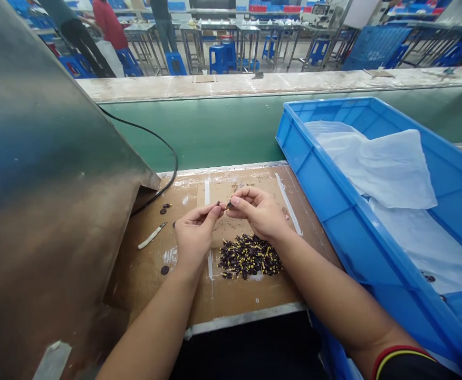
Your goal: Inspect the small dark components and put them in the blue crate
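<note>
Over the brown work surface (155, 285), my left hand (197, 232) pinches a small dark piece between thumb and fingers. My right hand (258, 211) is closed on a small dark piece with a yellow tip (229, 205), its fingertips almost touching those of my left hand. Just below the hands lies a pile of small dark pieces with yellow ends (249, 257). A white-handled knife (152, 236) rests to the left, and a dark round disc (165, 269) lies below it. The fingers partly hide both held pieces.
A large metal housing (57, 174) rises at the left, with a black cable (163, 140) looping from it. At the right stands a blue crate (334, 163) holding white sheets (389, 158). A green belt (215, 126) runs behind. People, tables and stools are farther back.
</note>
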Tool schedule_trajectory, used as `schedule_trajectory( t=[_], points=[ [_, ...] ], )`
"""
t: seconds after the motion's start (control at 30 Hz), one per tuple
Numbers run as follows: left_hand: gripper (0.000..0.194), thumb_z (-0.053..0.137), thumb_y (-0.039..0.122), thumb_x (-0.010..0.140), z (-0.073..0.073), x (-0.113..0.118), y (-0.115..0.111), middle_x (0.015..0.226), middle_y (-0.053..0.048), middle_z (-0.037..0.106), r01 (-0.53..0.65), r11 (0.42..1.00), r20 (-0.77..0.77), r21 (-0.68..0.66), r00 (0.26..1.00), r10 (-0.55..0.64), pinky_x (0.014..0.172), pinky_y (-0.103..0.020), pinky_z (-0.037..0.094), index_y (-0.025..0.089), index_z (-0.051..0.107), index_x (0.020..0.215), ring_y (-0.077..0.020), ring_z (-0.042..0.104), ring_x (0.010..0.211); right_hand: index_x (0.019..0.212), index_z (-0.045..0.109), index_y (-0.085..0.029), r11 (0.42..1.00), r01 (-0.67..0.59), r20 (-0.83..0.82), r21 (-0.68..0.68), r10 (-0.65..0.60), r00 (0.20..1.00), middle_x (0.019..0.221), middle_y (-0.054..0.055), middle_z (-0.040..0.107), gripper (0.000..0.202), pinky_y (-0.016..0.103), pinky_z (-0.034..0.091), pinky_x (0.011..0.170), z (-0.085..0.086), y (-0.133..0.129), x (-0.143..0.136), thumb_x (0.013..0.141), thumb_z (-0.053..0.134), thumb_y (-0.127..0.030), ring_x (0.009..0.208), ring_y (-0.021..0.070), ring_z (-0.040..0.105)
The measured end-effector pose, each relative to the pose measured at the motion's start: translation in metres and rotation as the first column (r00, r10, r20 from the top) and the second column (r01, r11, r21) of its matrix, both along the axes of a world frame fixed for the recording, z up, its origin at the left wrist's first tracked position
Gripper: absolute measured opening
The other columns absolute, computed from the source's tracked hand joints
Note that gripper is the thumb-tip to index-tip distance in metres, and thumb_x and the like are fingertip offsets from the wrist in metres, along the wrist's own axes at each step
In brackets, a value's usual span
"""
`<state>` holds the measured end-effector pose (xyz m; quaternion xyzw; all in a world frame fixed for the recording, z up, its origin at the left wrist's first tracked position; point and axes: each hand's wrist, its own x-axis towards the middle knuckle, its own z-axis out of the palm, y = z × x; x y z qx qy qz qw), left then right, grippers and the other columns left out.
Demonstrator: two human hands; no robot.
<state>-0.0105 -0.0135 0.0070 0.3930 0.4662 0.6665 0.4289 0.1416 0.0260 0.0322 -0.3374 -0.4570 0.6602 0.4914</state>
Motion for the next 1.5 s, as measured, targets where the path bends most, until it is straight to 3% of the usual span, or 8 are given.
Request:
schedule_trajectory(
  t=[0.1,0.23,0.4,0.6,0.97,1.33,1.5],
  points=[
    [0.023,0.094,0.029,0.063,0.007,0.001,0.002,0.090,-0.006,0.077,0.101,0.994,0.327,-0.049,0.942,-0.080,0.081,-0.021,0.058,0.021,0.079,0.079,-0.0118,0.073,0.082,0.090,0.065,-0.021,0.994,0.079,0.055,0.074,-0.083,0.995,0.081,0.001,0.073,0.028,0.023,0.061,0.061,0.005,-0.007,0.000,0.081,0.080,-0.043,0.082,0.0162,0.074],
    [0.027,0.096,0.030,0.058,0.014,-0.001,0.000,0.091,-0.004,0.077,0.165,0.983,0.437,-0.075,0.892,-0.116,0.076,-0.017,0.057,0.023,0.078,0.077,-0.0090,0.070,0.078,0.104,0.071,-0.023,0.983,0.104,0.031,0.149,-0.110,0.993,0.089,0.001,0.075,0.023,0.024,0.062,0.064,0.009,-0.021,-0.001,0.087,0.075,-0.038,0.084,0.0153,0.075],
    [0.027,0.095,0.031,0.062,0.013,-0.001,-0.002,0.091,-0.002,0.077,0.181,0.983,0.435,-0.042,0.889,-0.145,0.078,-0.016,0.057,0.024,0.079,0.082,-0.0080,0.070,0.079,0.095,0.076,-0.023,0.975,0.139,-0.011,0.173,-0.139,0.990,0.090,0.001,0.077,0.016,0.028,0.065,0.073,0.008,-0.030,-0.004,0.082,0.080,-0.033,0.080,0.0139,0.074],
    [0.023,0.093,0.033,0.067,0.012,-0.002,-0.004,0.091,0.001,0.077,0.184,0.983,0.428,-0.011,0.889,-0.162,0.081,-0.016,0.056,0.024,0.079,0.082,-0.0070,0.069,0.081,0.101,0.078,-0.026,0.972,0.123,0.001,0.202,-0.126,0.992,0.102,0.002,0.079,0.021,0.038,0.063,0.093,0.005,-0.035,-0.008,0.081,0.081,-0.027,0.095,0.0178,0.076],
    [0.022,0.092,0.035,0.066,0.013,-0.001,-0.005,0.091,0.000,0.077,0.191,0.982,0.366,-0.013,0.914,-0.173,0.087,-0.022,0.056,0.027,0.080,0.082,-0.0107,0.069,0.085,0.096,0.081,-0.028,0.955,0.126,0.103,0.269,-0.158,0.982,0.099,0.001,0.080,0.015,0.037,0.065,0.087,0.013,-0.037,-0.006,0.082,0.079,-0.025,0.091,0.0176,0.076],
    [0.021,0.092,0.033,0.067,0.013,-0.001,-0.006,0.091,-0.001,0.077,0.215,0.977,0.349,0.001,0.915,-0.202,0.089,-0.023,0.057,0.026,0.080,0.083,-0.0106,0.070,0.085,0.096,0.080,-0.026,0.964,0.120,0.098,0.239,-0.147,0.984,0.100,0.002,0.080,0.014,0.038,0.064,0.090,0.012,-0.037,-0.006,0.083,0.078,-0.023,0.092,0.0180,0.076],
    [0.020,0.092,0.032,0.068,0.012,-0.002,-0.006,0.092,0.000,0.077,0.199,0.980,0.310,0.022,0.930,-0.196,0.088,-0.023,0.058,0.026,0.079,0.083,-0.0108,0.072,0.086,0.101,0.080,-0.029,0.920,0.130,0.177,0.369,-0.206,0.962,0.102,0.000,0.080,0.016,0.036,0.064,0.086,0.012,-0.038,-0.003,0.086,0.075,-0.026,0.093,0.0180,0.076]
  ],
)
